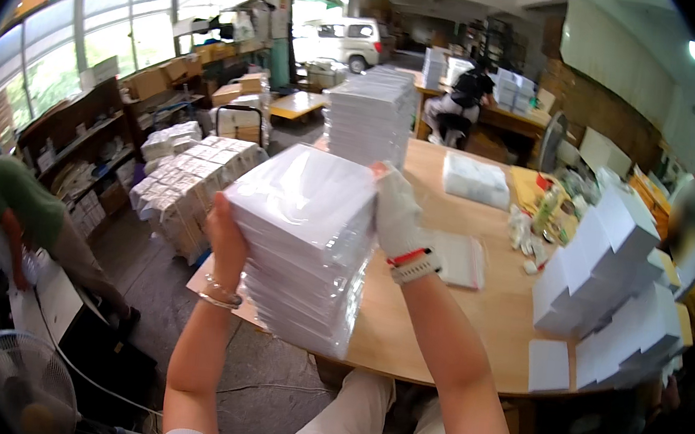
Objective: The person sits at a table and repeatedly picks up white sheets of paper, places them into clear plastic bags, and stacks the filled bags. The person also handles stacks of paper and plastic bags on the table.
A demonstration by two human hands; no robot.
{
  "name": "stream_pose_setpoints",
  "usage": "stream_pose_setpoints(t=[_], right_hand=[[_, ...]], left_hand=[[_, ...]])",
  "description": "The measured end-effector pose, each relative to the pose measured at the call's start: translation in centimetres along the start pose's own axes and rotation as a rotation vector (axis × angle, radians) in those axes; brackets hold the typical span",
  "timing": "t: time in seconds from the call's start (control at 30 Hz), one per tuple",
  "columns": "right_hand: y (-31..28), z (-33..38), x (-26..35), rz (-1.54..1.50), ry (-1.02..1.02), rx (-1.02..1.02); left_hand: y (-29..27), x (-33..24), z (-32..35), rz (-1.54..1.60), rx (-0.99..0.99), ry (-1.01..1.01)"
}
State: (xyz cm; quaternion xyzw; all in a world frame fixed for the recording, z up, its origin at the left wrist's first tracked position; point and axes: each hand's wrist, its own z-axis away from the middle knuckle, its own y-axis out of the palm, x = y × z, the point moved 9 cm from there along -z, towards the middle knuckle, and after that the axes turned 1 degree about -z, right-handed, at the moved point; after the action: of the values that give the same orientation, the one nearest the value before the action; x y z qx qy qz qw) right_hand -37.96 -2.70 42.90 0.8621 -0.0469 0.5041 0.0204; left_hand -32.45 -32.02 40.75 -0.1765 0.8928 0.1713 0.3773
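Observation:
I hold a thick stack of flat white packets in clear wrap (303,246) up in front of me, above the near edge of a round wooden table (412,324). My left hand (227,235), bare with a bead bracelet, presses the stack's left side. My right hand (397,209), in a white glove with a red band at the wrist, grips the right side near the top. A second tall stack of the same packets (370,115) stands farther back on the table.
White boxes (609,276) are piled at the table's right, with a flat clear bag (461,257) and a wrapped bundle (477,179) nearby. A pallet of white boxes (188,177) stands on the floor to the left. A person in green (26,211) bends over there; a fan (21,386) is at lower left.

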Motion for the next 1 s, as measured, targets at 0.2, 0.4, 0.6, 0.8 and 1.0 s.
stream_pose_setpoints(t=[0.2,0.4,0.6,0.8,1.0], right_hand=[[-6.8,6.2,1.3,-0.014,-0.277,-0.254],[-31.7,29.0,-9.8,0.388,0.251,-0.584],[-55.8,46.3,-8.3,1.178,0.672,-1.219],[-57.0,49.1,-14.0,0.348,0.768,-1.264],[-54.4,51.5,-14.5,-0.126,0.586,-1.318]], left_hand=[[-5.3,-1.1,1.6,-0.101,-0.079,0.321],[-0.9,-9.7,17.8,0.125,0.049,0.289],[18.1,-1.5,35.4,0.201,1.055,-0.285],[28.3,3.4,41.4,-0.512,1.3,0.324],[30.2,6.2,44.3,-0.952,1.483,0.557]])
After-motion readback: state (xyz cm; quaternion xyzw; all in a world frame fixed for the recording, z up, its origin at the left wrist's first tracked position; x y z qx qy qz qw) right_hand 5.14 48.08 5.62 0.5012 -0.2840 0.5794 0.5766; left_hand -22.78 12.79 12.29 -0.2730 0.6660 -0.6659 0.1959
